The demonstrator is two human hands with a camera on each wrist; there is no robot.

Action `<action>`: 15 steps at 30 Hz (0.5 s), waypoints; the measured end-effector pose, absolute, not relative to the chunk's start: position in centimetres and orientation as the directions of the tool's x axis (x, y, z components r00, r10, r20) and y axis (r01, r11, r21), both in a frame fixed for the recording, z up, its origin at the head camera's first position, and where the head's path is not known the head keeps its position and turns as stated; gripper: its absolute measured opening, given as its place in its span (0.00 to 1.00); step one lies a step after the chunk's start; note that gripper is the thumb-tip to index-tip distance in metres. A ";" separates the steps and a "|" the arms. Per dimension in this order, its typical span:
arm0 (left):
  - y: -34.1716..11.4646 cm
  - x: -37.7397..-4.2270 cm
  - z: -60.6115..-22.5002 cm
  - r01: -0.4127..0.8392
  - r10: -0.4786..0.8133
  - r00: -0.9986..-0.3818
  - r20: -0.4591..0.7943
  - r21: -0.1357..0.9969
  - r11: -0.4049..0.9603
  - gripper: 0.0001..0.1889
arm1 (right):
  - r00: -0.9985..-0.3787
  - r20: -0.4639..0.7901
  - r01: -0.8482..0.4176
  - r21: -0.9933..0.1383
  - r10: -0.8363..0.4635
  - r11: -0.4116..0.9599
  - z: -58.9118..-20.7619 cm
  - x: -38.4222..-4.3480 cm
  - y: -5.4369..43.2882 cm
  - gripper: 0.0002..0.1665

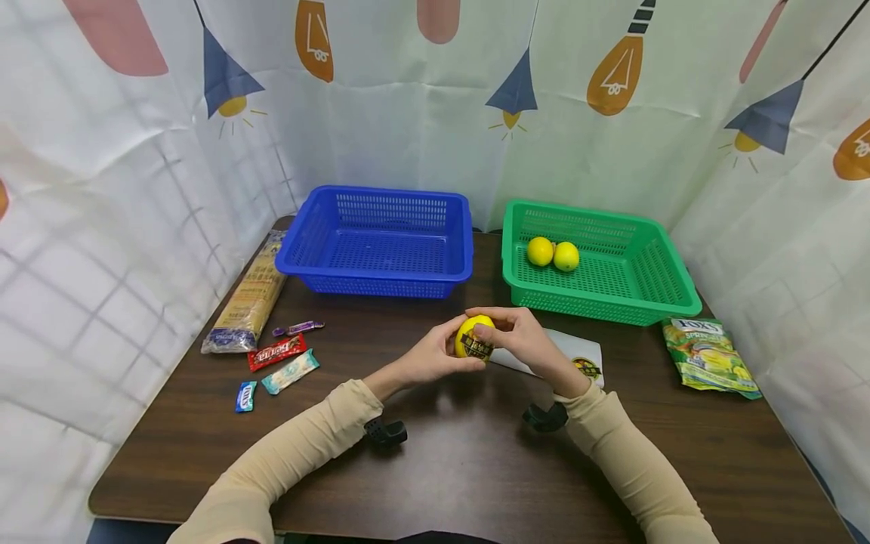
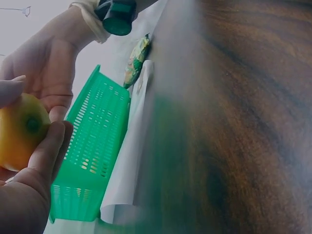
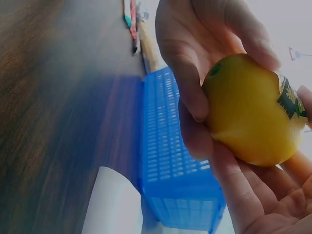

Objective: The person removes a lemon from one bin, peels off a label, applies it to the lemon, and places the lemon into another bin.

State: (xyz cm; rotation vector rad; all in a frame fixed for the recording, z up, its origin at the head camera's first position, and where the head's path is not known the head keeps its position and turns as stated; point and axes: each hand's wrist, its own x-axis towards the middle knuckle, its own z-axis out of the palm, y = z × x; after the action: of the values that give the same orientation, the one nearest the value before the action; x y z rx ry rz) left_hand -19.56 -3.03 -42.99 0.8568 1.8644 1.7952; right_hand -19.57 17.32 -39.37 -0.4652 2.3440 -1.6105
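Observation:
Both hands hold a yellow lemon between them, raised over the middle of the table. My left hand grips its left side, thumb below and fingers behind. The right hand pinches it from the upper right, its thumb on a dark printed sticker on the peel. In the right wrist view the lemon shows a small green stem end and part of the sticker. A white sheet with a similar sticker lies under the right hand, its end curled up. The forearm partly hides it.
A blue basket stands at the back left. In the green basket at the back right lie two lemons. Several wrapped snacks and a long plastic-wrapped pack lie left; a Fox's bag lies right.

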 end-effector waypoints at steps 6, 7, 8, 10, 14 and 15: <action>-3.0 -20.0 -43.1 0.146 0.696 -0.709 0.113 0.989 -0.012 0.34 | -0.910 -0.083 -0.041 -0.957 -0.406 0.287 -39.6 -19.8 17.5 0.26; -3.1 -20.0 -43.1 0.138 0.700 -0.706 0.103 0.990 -0.007 0.34 | -0.907 -0.087 -0.033 -0.961 -0.412 0.276 -39.6 -19.8 17.6 0.27; -3.1 -20.1 -43.2 0.131 0.705 -0.703 0.096 0.991 -0.004 0.35 | -0.903 -0.092 -0.027 -0.963 -0.419 0.269 -39.6 -19.8 17.7 0.27; -3.1 -20.2 -43.4 0.104 0.709 -0.701 0.076 0.995 -0.004 0.36 | -0.895 -0.096 -0.020 -0.967 -0.436 0.256 -39.8 -19.9 17.8 0.29; -3.0 -20.3 -43.5 0.033 0.714 -0.699 0.043 0.999 -0.028 0.38 | -0.882 -0.114 -0.009 -0.966 -0.458 0.258 -40.0 -20.3 18.2 0.32; -2.9 -20.3 -43.5 0.017 0.713 -0.700 0.035 0.999 -0.033 0.38 | -0.878 -0.124 0.001 -0.967 -0.462 0.256 -40.1 -20.4 18.3 0.34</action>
State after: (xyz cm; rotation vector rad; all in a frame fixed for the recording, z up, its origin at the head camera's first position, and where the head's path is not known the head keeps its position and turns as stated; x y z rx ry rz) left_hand -20.29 -2.94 -43.50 0.7664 1.7397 1.7854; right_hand -20.39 18.32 -40.08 -0.4202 2.1511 -1.6563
